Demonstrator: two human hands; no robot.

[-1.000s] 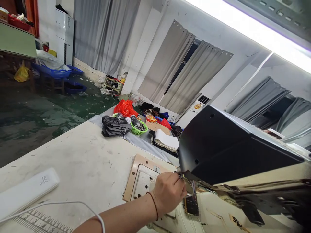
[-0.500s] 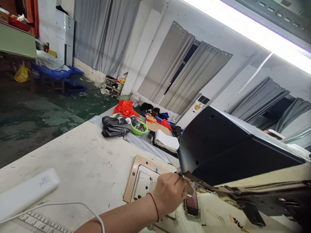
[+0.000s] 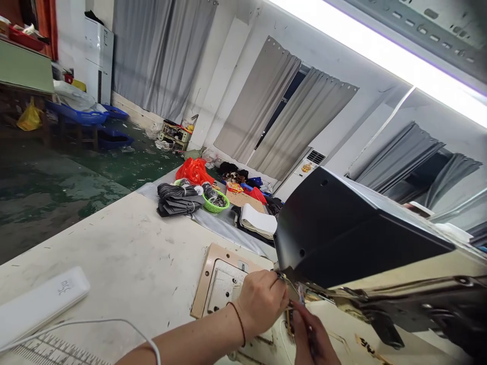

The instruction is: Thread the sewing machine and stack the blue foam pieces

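Right hand has just come up from below, fingers pinched near a small metal part under the black machine head. Left hand stays clenched on that part, probably steadying it. White box shows a mark, unreadable.

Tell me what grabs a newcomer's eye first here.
The big black machine housing juts in from the right over the white worktable. Under its lower edge, the left hand and right hand meet at small metal parts. Farther back sits a green basket beside dark bundled straps.
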